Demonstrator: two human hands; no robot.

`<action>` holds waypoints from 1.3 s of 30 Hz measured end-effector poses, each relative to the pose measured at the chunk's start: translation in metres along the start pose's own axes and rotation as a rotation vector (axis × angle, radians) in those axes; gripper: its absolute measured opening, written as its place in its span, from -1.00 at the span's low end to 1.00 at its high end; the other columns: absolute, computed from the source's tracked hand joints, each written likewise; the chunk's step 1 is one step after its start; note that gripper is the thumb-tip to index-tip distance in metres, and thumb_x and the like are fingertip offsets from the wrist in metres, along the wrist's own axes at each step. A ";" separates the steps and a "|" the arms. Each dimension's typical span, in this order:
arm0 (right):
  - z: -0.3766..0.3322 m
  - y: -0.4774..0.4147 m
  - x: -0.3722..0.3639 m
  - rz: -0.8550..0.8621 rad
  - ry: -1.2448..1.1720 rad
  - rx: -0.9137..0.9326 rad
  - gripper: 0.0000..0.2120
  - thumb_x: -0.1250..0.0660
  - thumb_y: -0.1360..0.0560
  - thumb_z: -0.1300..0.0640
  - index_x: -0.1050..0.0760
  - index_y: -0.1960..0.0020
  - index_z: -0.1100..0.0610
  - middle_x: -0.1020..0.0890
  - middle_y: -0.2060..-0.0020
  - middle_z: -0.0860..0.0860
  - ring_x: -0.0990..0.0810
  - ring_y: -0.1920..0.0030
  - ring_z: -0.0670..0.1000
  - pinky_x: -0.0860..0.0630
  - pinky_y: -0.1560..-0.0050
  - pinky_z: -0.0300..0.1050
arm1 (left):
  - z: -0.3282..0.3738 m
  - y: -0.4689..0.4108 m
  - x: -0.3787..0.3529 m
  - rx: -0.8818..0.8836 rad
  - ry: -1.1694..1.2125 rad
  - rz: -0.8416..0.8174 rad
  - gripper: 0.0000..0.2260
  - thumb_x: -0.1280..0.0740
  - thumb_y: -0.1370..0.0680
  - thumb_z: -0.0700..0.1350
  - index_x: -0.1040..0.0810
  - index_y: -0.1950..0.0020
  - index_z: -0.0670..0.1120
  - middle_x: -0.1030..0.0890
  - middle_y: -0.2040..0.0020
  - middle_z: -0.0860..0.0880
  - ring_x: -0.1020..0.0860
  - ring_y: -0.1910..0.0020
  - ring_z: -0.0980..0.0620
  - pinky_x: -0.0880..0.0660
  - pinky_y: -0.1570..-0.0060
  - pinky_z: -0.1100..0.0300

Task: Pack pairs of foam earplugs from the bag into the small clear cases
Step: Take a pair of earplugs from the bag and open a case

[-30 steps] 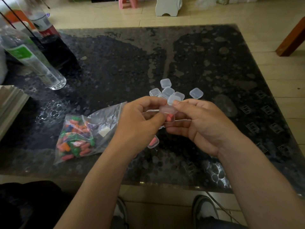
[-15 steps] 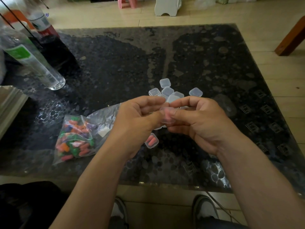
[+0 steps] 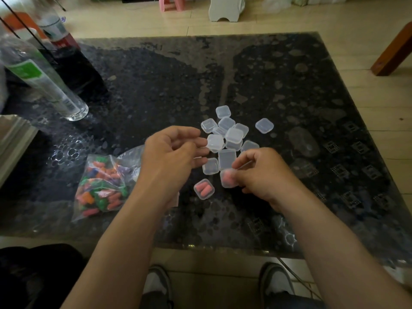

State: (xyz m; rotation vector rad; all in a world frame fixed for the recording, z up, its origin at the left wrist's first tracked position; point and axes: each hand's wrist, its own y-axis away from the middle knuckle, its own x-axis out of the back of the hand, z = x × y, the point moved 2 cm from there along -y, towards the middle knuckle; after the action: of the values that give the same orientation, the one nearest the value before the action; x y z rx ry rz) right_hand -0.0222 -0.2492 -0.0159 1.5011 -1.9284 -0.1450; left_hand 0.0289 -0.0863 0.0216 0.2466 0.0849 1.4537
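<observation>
Head view: the right hand [image 3: 264, 175] pinches a small clear case [image 3: 227, 179] between its thumb and curled fingers, low over the near part of the table [image 3: 289, 85]. Whether the case touches the glass I cannot tell. It is square with rounded corners, and pink foam shows through the blurred plastic, though the number of plugs inside cannot be made out.

The left hand [image 3: 171, 152] hangs just to the left, apart from the right, with its fingers loosely bent and gripping nothing. Its fingertips are near one of the empty cases.

Just beside the held case, to its left, a second filled case [image 3: 204, 188] lies flat on the table with two pink plugs side by side inside. That makes two cases showing pink.

Beyond the hands lies a loose heap of empty cases [image 3: 234, 135], all clear and alike, some resting on others. I count about twelve, one of them set apart at the heap's right.

The bag [image 3: 89, 210] is clear plastic and lies left of the left forearm. The earplugs [image 3: 111, 197] in it are orange, green, pink and purple, too bunched to count.

The table has a dark patterned glass top. At its far left stand two bottles, a clear bottle [image 3: 44, 85] with a green label and a second bottle [image 3: 56, 30] with a red label behind it.
</observation>
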 end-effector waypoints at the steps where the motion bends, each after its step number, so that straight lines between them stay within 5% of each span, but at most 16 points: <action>1: -0.001 0.000 -0.002 0.007 0.044 0.009 -0.74 -0.65 -0.30 0.02 -0.61 0.14 -0.01 -0.68 0.13 -0.01 -0.69 0.07 0.05 -0.67 -0.03 0.16 | 0.001 0.000 0.001 -0.009 -0.005 0.009 -0.74 -0.21 -0.59 -0.46 -0.62 0.00 -0.18 -0.73 0.15 -0.14 -0.73 0.10 -0.13 -0.69 0.14 0.12; 8: -0.024 0.009 -0.006 0.076 0.403 0.133 -0.96 -0.48 -0.49 0.10 -0.63 0.12 -0.01 -0.62 0.18 -0.11 -0.53 0.20 -0.19 -0.53 0.18 -0.17 | 0.018 -0.002 0.029 -0.112 0.036 0.085 -0.74 -0.21 -0.58 -0.46 -0.62 0.04 -0.18 -0.71 0.26 -0.07 -0.66 0.33 0.00 -0.59 0.35 0.22; 14: -0.057 0.012 -0.039 -0.011 0.171 0.258 -0.78 -0.37 -0.60 0.17 -0.53 0.14 -0.12 -0.65 0.20 -0.10 -0.69 0.29 -0.11 -0.65 0.30 -0.20 | 0.013 -0.003 0.073 -0.109 0.041 0.215 -0.76 -0.24 -0.58 -0.44 -0.62 0.05 -0.17 -0.69 0.27 -0.08 -0.63 0.34 0.04 -0.56 0.36 0.23; 18: -0.073 0.011 -0.074 -0.124 0.108 0.275 -0.81 -0.41 -0.57 0.19 -0.61 0.09 -0.10 -0.69 0.15 -0.09 -0.70 0.12 -0.11 -0.70 0.02 -0.04 | 0.004 -0.003 0.101 -0.134 -0.154 0.271 -0.75 -0.26 -0.57 -0.39 -0.63 0.06 -0.08 -0.71 0.24 -0.03 -0.67 0.28 0.04 -0.61 0.30 0.18; 22: -0.076 0.006 -0.097 -0.134 0.125 0.219 -0.86 -0.43 -0.54 0.19 -0.65 0.12 -0.04 -0.71 0.17 -0.07 -0.71 0.12 -0.08 -0.70 0.01 -0.01 | -0.007 -0.004 0.140 -0.180 -0.445 0.356 -0.83 -0.33 -0.58 -0.26 -0.64 0.02 0.00 -0.68 0.17 0.05 -0.67 0.20 0.08 -0.62 0.24 0.22; 26: -0.079 0.004 -0.114 -0.238 0.017 0.120 -0.91 -0.46 -0.53 0.24 -0.70 0.11 0.07 -0.75 0.24 -0.02 -0.75 0.19 -0.08 -0.71 0.02 -0.02 | -0.021 -0.001 0.186 -0.059 -0.706 0.447 -0.85 -0.34 -0.60 -0.17 -0.64 -0.13 -0.04 -0.61 0.07 0.06 -0.58 0.02 0.07 -0.42 0.09 0.22; 29: -0.083 0.003 -0.131 -0.325 -0.148 0.035 -0.94 -0.44 -0.53 0.33 -0.69 0.04 0.24 -0.75 0.23 0.14 -0.76 0.19 0.04 -0.71 0.07 -0.03 | -0.034 -0.003 0.209 0.106 -0.756 0.402 -0.72 -0.36 -0.56 -0.16 -0.59 -0.27 -0.04 -0.60 -0.07 0.01 -0.57 -0.05 0.05 -0.47 0.07 0.24; 33: -0.091 0.007 -0.150 -0.448 -0.216 -0.038 -0.91 -0.40 -0.52 0.41 -0.64 0.04 0.28 -0.71 0.30 0.20 -0.71 0.38 0.03 -0.60 0.42 -0.21 | -0.049 -0.004 0.218 0.247 -0.571 0.286 -0.73 -0.43 -0.58 -0.05 -0.54 -0.27 -0.01 -0.60 0.05 0.09 -0.57 0.17 0.19 -0.44 0.45 0.38; 39: -0.093 0.002 -0.172 -0.465 0.092 0.057 -0.93 -0.43 -0.55 0.26 -0.65 -0.02 0.16 -0.62 0.51 0.08 -0.56 0.57 -0.04 -0.48 0.52 -0.19 | -0.060 -0.010 0.222 0.215 -0.471 0.191 -0.80 -0.43 -0.60 -0.11 -0.58 -0.21 -0.04 -0.66 0.05 0.00 -0.67 0.28 0.17 -0.48 0.49 0.43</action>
State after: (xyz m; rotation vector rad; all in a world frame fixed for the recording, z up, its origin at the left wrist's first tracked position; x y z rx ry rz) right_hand 0.0468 -0.0664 -0.0199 1.9386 -1.4955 -0.2229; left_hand 0.0524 0.1391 -0.0189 0.7835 -0.1703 1.5407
